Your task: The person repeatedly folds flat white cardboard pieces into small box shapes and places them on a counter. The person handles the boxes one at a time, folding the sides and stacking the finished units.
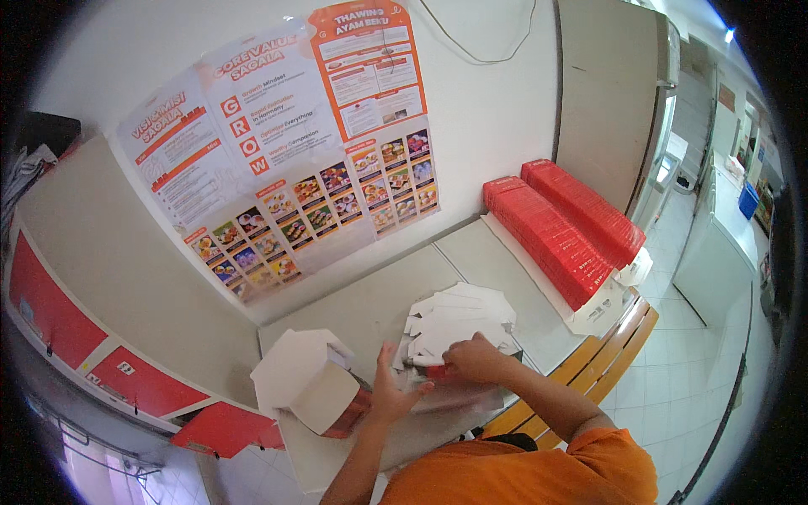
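Observation:
A stack of flattened food cartons (pixel 463 316), white inside with red outer sides, lies on the table in front of me. At its near right edge my right hand (pixel 480 360) is closed, its fingers curled and pinching a carton; the fingertips are partly hidden. My left hand (pixel 396 392) is held upright at the stack's left side, thumb and fingers apart and nothing in it. Left of that hand stands a folded-up carton (pixel 324 391) with white flaps spread out and a red outside. Its lower part is partly hidden behind my left hand.
Two long rows of nested red cartons (pixel 551 231) lie at the table's far right. A slatted wooden bench (pixel 602 362) runs along the right side. Red-fronted cabinets (pixel 139 379) stand at left. Posters (pixel 311 126) cover the wall behind the grey table (pixel 370 299).

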`<state>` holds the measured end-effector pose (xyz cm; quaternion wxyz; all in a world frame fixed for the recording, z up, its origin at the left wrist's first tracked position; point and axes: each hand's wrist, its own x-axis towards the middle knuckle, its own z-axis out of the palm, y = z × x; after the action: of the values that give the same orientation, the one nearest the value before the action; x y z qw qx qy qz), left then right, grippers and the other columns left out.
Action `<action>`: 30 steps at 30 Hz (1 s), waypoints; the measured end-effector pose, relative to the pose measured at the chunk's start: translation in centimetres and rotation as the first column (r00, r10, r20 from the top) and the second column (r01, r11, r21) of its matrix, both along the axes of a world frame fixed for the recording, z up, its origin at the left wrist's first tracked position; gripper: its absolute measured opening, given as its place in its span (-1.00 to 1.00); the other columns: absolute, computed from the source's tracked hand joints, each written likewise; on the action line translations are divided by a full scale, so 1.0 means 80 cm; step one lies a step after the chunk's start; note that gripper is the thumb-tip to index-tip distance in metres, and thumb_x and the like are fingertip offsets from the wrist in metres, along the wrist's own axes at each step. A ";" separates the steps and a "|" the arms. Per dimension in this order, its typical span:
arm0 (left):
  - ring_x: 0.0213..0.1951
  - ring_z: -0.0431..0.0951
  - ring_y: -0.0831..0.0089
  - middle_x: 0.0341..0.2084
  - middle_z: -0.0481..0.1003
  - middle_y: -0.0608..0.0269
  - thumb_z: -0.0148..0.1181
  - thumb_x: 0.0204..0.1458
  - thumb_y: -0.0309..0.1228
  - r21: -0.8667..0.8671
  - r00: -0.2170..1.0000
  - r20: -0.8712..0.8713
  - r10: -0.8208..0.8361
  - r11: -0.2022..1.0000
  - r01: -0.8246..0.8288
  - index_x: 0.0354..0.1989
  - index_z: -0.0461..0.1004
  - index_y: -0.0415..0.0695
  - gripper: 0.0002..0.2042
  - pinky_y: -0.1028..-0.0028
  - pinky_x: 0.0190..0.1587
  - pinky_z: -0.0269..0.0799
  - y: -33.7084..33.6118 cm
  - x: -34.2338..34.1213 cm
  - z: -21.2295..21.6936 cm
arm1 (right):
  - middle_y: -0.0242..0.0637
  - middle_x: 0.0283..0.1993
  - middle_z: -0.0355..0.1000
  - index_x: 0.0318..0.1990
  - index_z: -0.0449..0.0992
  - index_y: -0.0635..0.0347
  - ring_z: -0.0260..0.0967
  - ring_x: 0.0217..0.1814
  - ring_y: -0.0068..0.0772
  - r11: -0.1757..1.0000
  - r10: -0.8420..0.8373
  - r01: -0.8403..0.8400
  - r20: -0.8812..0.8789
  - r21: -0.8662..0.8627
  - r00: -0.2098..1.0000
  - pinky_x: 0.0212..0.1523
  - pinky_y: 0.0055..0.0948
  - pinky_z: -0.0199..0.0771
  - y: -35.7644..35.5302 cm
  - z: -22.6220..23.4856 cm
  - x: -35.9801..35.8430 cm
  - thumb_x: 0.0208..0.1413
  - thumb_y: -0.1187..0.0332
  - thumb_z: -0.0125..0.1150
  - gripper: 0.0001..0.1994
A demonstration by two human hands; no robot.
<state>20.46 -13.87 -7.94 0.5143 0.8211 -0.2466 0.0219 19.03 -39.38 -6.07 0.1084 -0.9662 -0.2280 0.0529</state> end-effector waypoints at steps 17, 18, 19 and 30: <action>-0.09 0.62 0.29 -0.22 0.61 0.11 0.14 0.35 -0.21 -0.158 0.990 -0.008 0.144 0.977 -0.144 0.06 0.43 -0.26 -0.66 0.39 -0.10 0.52 -0.034 -0.042 0.137 | -0.08 0.15 0.38 -0.19 0.54 0.14 0.29 0.30 0.16 0.881 0.142 -0.266 0.318 0.391 0.937 0.23 0.04 0.35 0.027 0.119 -0.078 -0.04 0.30 0.45 -0.72; -0.12 0.62 0.31 -0.21 0.61 0.14 0.11 0.37 -0.22 -0.356 0.974 -0.148 0.174 0.909 -0.217 0.09 0.40 -0.25 -0.67 0.37 -0.11 0.54 -0.039 -0.043 0.131 | -0.09 0.15 0.40 -0.16 0.53 0.15 0.31 0.31 0.08 0.847 0.148 -0.324 0.397 0.422 0.906 0.21 -0.01 0.39 0.040 0.120 -0.077 -0.01 0.35 0.43 -0.73; -0.16 0.62 0.33 -0.21 0.60 0.16 0.07 0.39 -0.24 -0.527 0.943 -0.285 0.170 0.794 -0.303 0.12 0.37 -0.24 -0.68 0.36 -0.11 0.56 -0.045 -0.041 0.121 | -0.10 0.15 0.43 -0.14 0.52 0.16 0.33 0.32 0.01 0.810 0.146 -0.380 0.473 0.447 0.869 0.19 -0.07 0.43 0.052 0.125 -0.078 0.02 0.39 0.42 -0.74; -0.04 0.60 0.39 -0.07 0.56 0.22 0.22 0.31 -0.33 -0.738 0.925 -0.381 -0.005 0.604 -0.300 0.12 0.36 -0.17 -0.68 0.36 -0.02 0.61 -0.040 -0.052 0.087 | -0.32 0.03 0.63 -0.32 0.62 0.05 0.38 0.38 -0.04 0.527 -0.265 -0.176 0.357 0.831 0.896 0.32 0.09 0.26 0.081 0.130 -0.071 0.00 0.39 0.53 -0.85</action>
<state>16.27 -17.08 -0.96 0.8517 0.5211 -0.0481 0.0263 13.34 -32.91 4.33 0.5101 -0.7807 -0.2172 -0.2882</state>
